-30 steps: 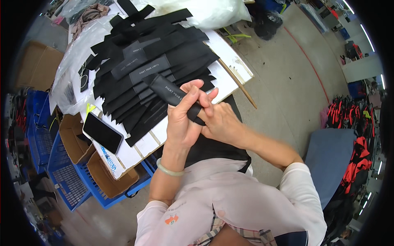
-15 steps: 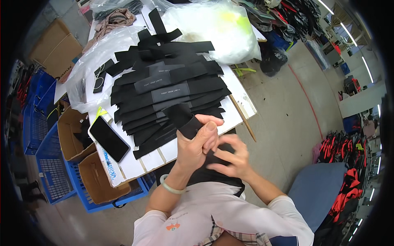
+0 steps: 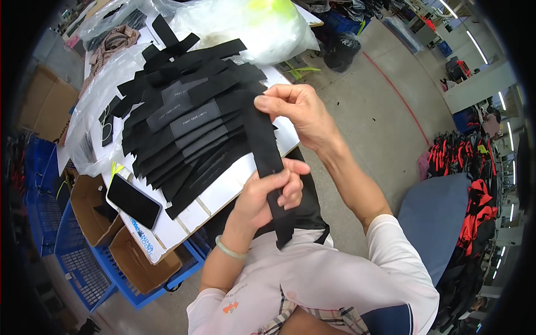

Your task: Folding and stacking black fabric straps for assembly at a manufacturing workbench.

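A long black fabric strap [image 3: 262, 146] hangs stretched between my two hands in front of my body. My right hand [image 3: 296, 111] pinches its upper end between thumb and fingers, near the table's right edge. Lower down, my left hand [image 3: 272, 192] is closed around the strap, with the thumb on top and the lower end dangling past it. Beyond them, a fanned pile of black fabric straps [image 3: 223, 106] covers much of the white table [image 3: 215, 192]. Several of the straps carry a dark grey printed patch.
A smartphone [image 3: 134, 202] lies at the table's left corner. Clear plastic bags [image 3: 89, 131] and a white stuffed bag [image 3: 240, 28] sit around the pile. Cardboard boxes [image 3: 146, 262] in blue baskets [image 3: 84, 268] stand below the left edge. A blue-grey padded surface [image 3: 435, 223] is at right.
My right hand has moved up and away with one end of the strap, drawing it out long. My left hand keeps hold lower down. The view has shifted slightly.
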{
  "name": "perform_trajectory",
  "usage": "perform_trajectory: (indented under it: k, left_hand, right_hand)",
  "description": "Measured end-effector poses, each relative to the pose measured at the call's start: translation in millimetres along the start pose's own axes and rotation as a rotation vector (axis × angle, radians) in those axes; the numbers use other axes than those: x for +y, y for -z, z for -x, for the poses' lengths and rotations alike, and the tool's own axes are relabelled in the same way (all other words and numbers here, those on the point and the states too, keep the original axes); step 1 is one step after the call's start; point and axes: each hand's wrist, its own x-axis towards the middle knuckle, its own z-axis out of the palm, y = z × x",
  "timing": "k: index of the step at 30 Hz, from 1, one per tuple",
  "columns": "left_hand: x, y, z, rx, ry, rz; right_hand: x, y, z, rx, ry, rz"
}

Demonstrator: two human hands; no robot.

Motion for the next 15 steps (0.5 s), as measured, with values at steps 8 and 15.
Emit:
perform_trajectory:
  k: [8,15]
  left_hand:
    - [0,-11,-2,0.285,-0.088,-0.306]
    - [-5,0,-7,0.418,-0.188,-0.469]
  right_hand:
    - [23,16,2,0.027,-0.116,0.058]
    - [31,10,-12,0.172,-0.154,-0.17]
